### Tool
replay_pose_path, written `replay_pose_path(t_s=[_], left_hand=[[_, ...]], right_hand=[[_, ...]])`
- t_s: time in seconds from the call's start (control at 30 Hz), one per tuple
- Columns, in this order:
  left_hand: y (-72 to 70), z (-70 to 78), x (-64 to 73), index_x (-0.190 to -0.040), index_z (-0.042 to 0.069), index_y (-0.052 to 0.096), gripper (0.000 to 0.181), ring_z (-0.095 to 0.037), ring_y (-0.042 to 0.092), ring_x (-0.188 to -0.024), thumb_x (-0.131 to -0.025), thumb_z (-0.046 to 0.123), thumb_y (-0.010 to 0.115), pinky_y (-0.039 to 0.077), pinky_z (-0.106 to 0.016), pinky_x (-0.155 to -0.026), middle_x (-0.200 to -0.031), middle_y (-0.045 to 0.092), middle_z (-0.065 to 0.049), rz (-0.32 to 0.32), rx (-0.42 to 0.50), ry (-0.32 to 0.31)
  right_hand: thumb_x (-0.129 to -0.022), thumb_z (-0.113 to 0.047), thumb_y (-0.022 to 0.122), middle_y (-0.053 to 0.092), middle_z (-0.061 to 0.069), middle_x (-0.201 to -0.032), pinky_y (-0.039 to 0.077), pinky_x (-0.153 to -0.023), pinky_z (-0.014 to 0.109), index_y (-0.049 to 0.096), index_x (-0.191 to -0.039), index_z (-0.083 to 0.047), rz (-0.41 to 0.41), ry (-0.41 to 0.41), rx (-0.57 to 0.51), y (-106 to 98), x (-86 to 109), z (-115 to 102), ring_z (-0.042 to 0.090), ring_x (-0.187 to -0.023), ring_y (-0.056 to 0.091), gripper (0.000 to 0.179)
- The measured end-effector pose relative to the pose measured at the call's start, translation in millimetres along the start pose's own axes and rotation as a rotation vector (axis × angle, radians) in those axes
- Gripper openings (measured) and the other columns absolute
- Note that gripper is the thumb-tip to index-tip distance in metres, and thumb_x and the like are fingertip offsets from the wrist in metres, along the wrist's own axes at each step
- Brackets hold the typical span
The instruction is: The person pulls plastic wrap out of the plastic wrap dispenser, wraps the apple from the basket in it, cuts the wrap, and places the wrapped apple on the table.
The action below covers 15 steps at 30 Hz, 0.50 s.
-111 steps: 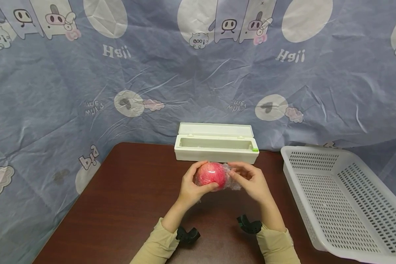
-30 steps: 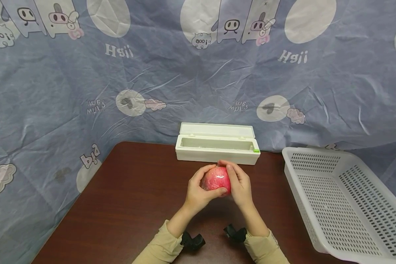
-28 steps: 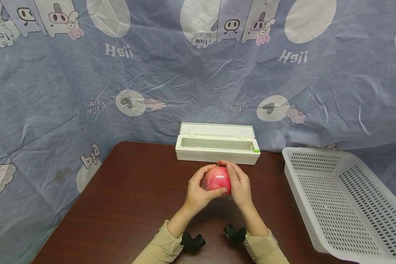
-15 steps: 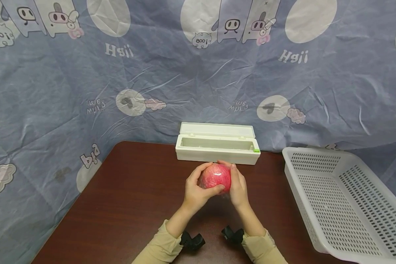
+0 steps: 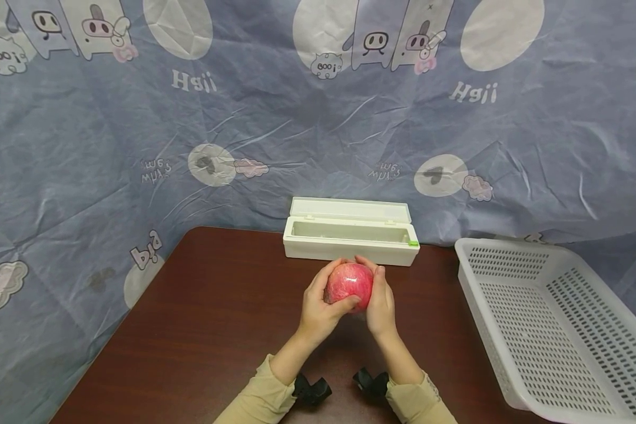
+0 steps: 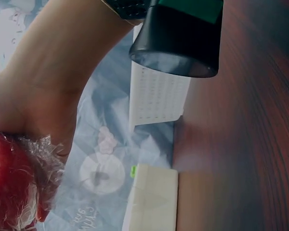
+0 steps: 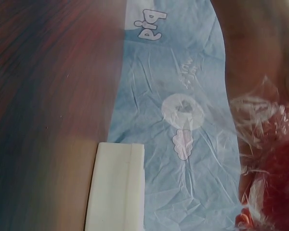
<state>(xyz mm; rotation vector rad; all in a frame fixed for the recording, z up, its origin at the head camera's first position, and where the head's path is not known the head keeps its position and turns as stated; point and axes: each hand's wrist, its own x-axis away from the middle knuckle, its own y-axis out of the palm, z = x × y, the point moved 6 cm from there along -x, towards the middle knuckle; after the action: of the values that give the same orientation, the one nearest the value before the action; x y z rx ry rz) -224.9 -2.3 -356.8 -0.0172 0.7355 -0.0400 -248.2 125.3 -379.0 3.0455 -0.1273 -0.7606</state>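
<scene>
A red apple (image 5: 352, 285) wrapped in clear plastic film is held up over the table between both hands. My left hand (image 5: 317, 309) grips its left side, thumb across the near face and fingers behind. The right hand (image 5: 381, 309) cups the right side, its fingertips reaching round the back. In the left wrist view, crumpled film (image 6: 48, 156) bunches between the apple and the right palm. Loose film (image 7: 255, 106) also sticks out beside the left hand in the right wrist view. The apple's underside and far side are hidden.
A long white box (image 5: 350, 252) with its lid raised and a green piece at its right end stands at the table's back edge. To the right is a white perforated basket (image 5: 482, 318). A printed blue cloth (image 5: 275, 118) hangs behind the brown table (image 5: 191, 330).
Earlier the right hand pinched film sticking out on the apple's right; it has since moved in against the apple. Over the last second its fingers shift slightly, and the left hand keeps its grip.
</scene>
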Motion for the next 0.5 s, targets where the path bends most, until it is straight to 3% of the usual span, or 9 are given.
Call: replay_pose_path(t_s=[0.2,0.37,0.5], left_hand=[[2.0,3.0,-0.4,-0.128,-0.012,0.045,0.077,-0.036,0.054,-0.108,-0.083,0.047,0.065,0.050,-0.038,-0.087,-0.124,0.052,-0.029,-0.015,-0.001,-0.007],[0.1,1.8,-1.3,-0.127,-0.012,0.047,0.078,-0.038,0.054,-0.107,-0.082,0.050,0.064,0.050,-0.038,-0.086,-0.124,0.053,-0.028,-0.009,-0.004,-0.013],[-3.9,0.3,-1.9,-0.123,-0.012,0.050,0.076,-0.037,0.055,-0.103,-0.081,0.049,0.067,0.051,-0.037,-0.084,-0.119,0.056,-0.027,0.039,0.025,-0.039]], right_hand=[[-0.104,-0.029,0.016,0.052,0.028,-0.124,0.051,-0.076,0.022,0.050,-0.128,0.007,0.002,0.007,-0.011,0.5,-0.5,1.0,0.010,-0.101,0.055,0.054],[-0.105,-0.030,0.019,0.053,0.020,-0.123,0.054,-0.069,0.026,0.051,-0.130,0.002,-0.055,0.022,0.050,-1.6,-1.5,1.9,0.014,-0.097,0.056,0.051],[-0.105,-0.029,0.022,0.053,0.018,-0.124,0.051,-0.077,0.023,0.047,-0.134,-0.002,-0.127,-0.005,0.106,-1.3,-2.5,0.6,0.015,-0.103,0.054,0.047]])
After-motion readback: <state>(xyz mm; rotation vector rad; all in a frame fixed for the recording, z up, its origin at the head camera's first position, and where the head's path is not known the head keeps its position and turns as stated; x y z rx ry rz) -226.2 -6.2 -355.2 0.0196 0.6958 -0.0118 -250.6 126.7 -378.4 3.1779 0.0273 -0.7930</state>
